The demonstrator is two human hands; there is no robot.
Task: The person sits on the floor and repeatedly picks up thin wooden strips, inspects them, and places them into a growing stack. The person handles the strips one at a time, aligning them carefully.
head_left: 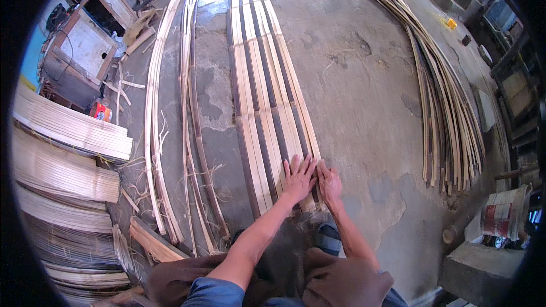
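Your brown-covered knees point(187, 278) are showing at the floor's near edge, and both your bare hands are reaching past them. Your left hand point(298, 179) is lying palm down on a row of long wooden strips point(264, 94), its fingers spreading open and holding nothing. Your right hand point(330, 185) is resting just beside it, touching the row's right edge close to its near end; its fingers are bending, but you cannot tell here whether they are gripping a strip. The row itself is lying on the middle of the floor point(364, 96), its light and dark bands running side by side from near your feet toward the far edge.

At the floor's near right corner, a concrete block point(483, 270) is standing with a white and red bucket point(503, 213) just above it. Stacks of slats point(65, 167) are filling the near left side. Loose strips point(154, 79) are lying between those stacks and the row. Along the floor's right side, a curving bundle of strips point(441, 91) is stretching toward the far edge. Beyond the stacks, an orange can point(102, 112) is sitting near a wooden cabinet point(85, 45).
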